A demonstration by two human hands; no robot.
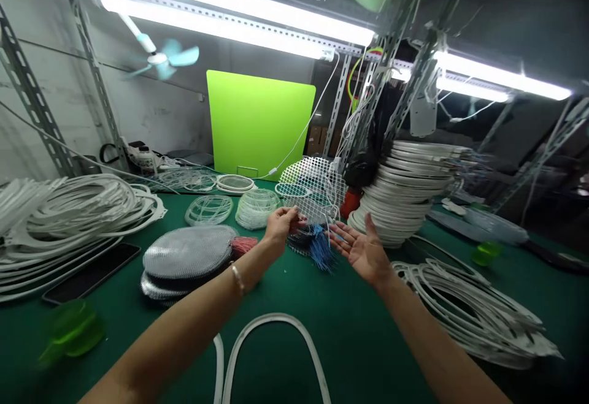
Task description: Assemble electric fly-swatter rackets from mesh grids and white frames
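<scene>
Pinching left hand [280, 225] on white mesh grid [313, 189]; right hand [361, 249] open, empty.
Grid stands at mid-desk over blue wire bundle [317, 251]. Looks light, springy, snag-prone; best held by the rim. Left: frame hoops [69, 214], mesh disc stack [186, 257]. Right: stacked white frames [409, 192] crowd close.

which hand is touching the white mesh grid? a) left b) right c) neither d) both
a: the left hand pinches the lower edge of the white mesh grid, while the right hand is held open, palm up, apart from it, above the blue wires.
</scene>
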